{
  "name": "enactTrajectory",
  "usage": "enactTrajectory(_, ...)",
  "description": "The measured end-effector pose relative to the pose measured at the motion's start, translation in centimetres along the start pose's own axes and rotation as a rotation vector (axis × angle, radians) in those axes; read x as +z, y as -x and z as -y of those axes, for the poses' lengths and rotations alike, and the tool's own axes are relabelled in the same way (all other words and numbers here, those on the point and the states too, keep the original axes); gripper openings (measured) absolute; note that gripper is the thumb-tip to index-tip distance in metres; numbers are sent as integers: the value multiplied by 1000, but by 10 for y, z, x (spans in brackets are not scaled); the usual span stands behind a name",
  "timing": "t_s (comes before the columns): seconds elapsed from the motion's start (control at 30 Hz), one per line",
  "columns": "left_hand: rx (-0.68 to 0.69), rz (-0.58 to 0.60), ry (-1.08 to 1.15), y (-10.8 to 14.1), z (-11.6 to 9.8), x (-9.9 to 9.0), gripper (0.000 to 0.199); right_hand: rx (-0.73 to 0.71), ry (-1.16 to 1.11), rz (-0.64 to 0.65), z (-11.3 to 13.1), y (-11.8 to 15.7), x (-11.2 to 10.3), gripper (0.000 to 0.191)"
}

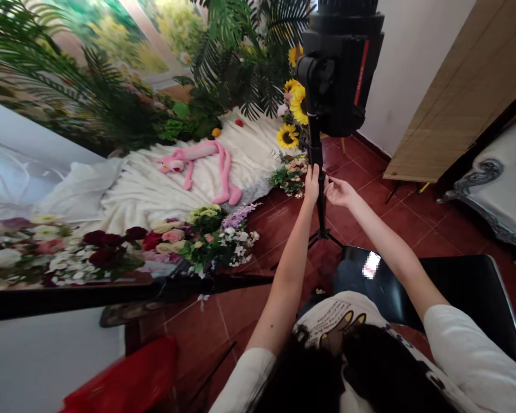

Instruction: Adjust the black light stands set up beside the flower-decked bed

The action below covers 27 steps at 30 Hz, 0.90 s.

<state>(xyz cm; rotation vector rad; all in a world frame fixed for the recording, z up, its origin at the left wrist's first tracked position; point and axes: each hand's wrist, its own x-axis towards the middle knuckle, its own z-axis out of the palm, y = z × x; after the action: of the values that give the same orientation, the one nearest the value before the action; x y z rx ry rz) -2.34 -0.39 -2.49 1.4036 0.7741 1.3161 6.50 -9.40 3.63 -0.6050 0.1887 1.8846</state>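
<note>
A black studio light [341,74] with a red stripe sits on top of a dark light stand [320,209], whose legs spread on the floor in front of me. My left hand [312,184] is closed around the stand's pole, just below the light. On the pole's right side my right hand [339,192] has thumb and index finger pinched on a small dark knob [325,174]. Most of the knob is hidden by the fingers. Both arms are stretched forward.
Left of the stand, a pink plush toy [206,152] lies on white draped cloth [135,201], bordered by artificial flowers [167,244] and sunflowers [288,136]. A black bar [227,282] crosses at lower left. A black chair [460,281] and a silver-trimmed sofa [505,178] stand right.
</note>
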Motion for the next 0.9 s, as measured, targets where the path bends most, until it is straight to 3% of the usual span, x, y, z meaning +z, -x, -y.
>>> enactTrajectory(0.1, -34, 59, 55, 0, -2, -1, 60, 21, -76, 59, 2, -6, -6, 25)
enactTrajectory(0.23, -51, 12, 12, -1, 0, 0, 61, 19, -66, 101, 4, -8, -9, 21)
enactTrajectory(0.53, -22, 28, -52, -1, 3, 1, 61, -29, 77, -16, 1, 6, 5, 25)
enactTrajectory(0.67, -16, 33, -94, 0, 1, 0, 63, -193, 520, -159, -6, -2, 2, 17)
enactTrajectory(0.8, 1, 51, -73, 0, 0, 0, 63, -607, 1337, -370, -13, -5, -17, 5)
enactTrajectory(0.9, -2, 51, -61, 0, 0, 0, 63, -903, 1840, -506, -9, -3, -34, 11)
